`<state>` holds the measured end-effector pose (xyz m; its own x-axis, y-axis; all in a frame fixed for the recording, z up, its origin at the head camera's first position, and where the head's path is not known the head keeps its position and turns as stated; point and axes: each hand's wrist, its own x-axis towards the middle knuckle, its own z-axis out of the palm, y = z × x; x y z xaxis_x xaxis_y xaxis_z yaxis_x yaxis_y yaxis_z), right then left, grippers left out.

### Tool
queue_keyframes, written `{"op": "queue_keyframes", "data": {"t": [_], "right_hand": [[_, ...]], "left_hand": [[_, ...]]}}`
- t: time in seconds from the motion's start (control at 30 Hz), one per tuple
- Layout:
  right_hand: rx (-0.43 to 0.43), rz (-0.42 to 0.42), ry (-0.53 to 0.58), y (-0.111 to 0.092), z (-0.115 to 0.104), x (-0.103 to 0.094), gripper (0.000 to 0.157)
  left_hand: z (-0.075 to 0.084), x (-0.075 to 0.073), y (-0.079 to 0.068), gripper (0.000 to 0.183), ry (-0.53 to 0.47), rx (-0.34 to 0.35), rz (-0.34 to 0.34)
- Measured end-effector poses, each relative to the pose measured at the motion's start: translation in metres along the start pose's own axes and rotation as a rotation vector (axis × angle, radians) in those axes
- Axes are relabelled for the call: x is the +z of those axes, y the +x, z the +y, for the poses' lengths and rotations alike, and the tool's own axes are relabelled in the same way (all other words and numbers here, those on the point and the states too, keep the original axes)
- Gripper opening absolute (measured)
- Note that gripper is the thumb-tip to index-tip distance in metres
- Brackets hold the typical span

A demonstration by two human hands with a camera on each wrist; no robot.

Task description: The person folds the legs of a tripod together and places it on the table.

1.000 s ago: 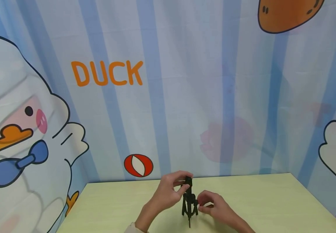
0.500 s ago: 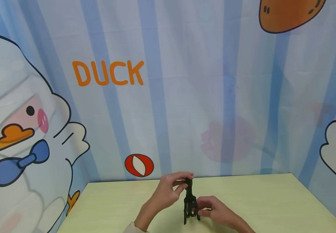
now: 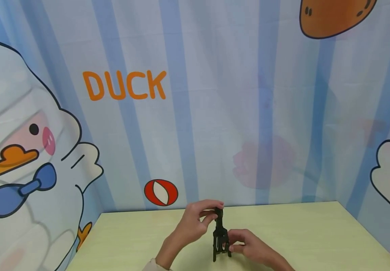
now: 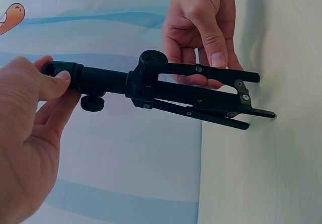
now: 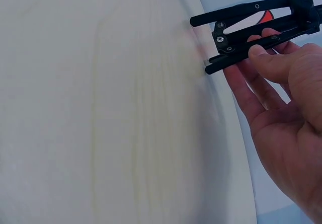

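Note:
A small black tripod [image 3: 220,234] stands upright over the table, its legs folded fairly close together. My left hand [image 3: 193,223] holds its top end between thumb and fingers; the left wrist view shows the thumb lying on the ribbed collar [image 4: 76,74]. Below that collar is a side knob [image 4: 92,103], and a larger round knob [image 4: 153,62] sits where the legs begin. With thumb and fingers, my right hand [image 3: 249,244] pinches one leg [image 5: 236,57] from the right side. Short metal-jointed braces [image 4: 242,90] link the legs near their feet.
The pale yellow table [image 3: 299,226] runs back to a blue-striped curtain [image 3: 215,113] printed with cartoon ducks and the word DUCK. A printed red and white ball [image 3: 161,192] shows on the curtain just above the table's back edge.
The tripod has turned about its upright axis, so two legs now face the head camera. My right hand has moved slightly down and in onto a leg; the left stays at the top.

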<state>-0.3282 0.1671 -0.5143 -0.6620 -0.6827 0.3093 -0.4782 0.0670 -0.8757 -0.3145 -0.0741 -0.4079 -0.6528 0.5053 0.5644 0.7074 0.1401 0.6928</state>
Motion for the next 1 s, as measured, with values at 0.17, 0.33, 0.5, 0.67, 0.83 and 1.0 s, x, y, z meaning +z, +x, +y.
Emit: {"op": "queue_keyframes", "data": {"t": [0.17,0.33,0.5,0.67,0.83,1.0], "right_hand": [[0.031,0.018,0.005,-0.001,0.001,0.001,0.018],[0.157,0.043,-0.003,-0.002,0.002,0.005,0.021],[0.188,0.073,-0.115,0.005,0.004,0.013,0.021],[0.166,0.106,-0.151,0.011,0.006,0.017,0.023],[0.147,0.1,-0.14,0.008,0.005,0.017,0.017],[0.192,0.088,-0.119,0.004,0.0,0.013,0.016]], "left_hand": [[0.001,-0.002,0.0,0.042,0.005,-0.007,-0.01],[0.007,-0.007,0.004,0.034,0.05,-0.044,-0.052],[0.013,-0.011,0.01,0.027,0.139,-0.059,-0.055],[0.016,-0.01,0.013,0.017,0.229,-0.031,-0.023],[0.018,-0.011,0.012,0.016,0.234,-0.02,-0.024],[0.017,-0.015,0.01,0.019,0.171,-0.041,-0.053]]}}
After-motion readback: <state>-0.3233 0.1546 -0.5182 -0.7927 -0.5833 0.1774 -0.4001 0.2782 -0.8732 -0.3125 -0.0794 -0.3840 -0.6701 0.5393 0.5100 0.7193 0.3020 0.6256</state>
